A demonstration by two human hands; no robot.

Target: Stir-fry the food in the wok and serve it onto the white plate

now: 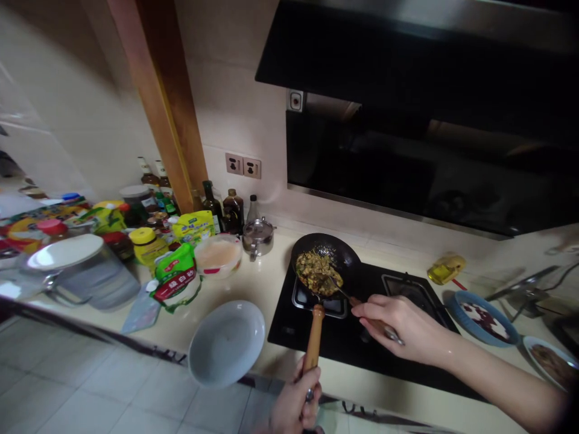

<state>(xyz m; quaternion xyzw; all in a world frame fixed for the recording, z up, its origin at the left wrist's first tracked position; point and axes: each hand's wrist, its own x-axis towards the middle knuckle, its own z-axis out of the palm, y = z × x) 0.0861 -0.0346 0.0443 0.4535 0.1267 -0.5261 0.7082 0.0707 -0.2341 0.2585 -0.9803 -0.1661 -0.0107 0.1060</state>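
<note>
Left hand (296, 402) at 6 o'clock, nearest the camera: fist closed round the end of the wooden handle (313, 337) of the small black frying pan (324, 260). Handle's long axis runs roughly 6 to 12, pan at its far end, over the black glass stove top (362, 337).

Right hand (398, 328) at 4 o'clock, beyond the left: fingers closed on a metal spatula (337, 288) with a brownish grip, blade pointing to 10 o'clock and lying in the chopped yellow-green food (316, 270) on the pan's near side. Right hand is the nearer one to the food.

Empty white shallow bowl (226, 342) sits at 9 o'clock from the handle, on the table (266, 283) edge, just beside the stove. Farther off at 10 o'clock: jars, bottles, packets.
</note>
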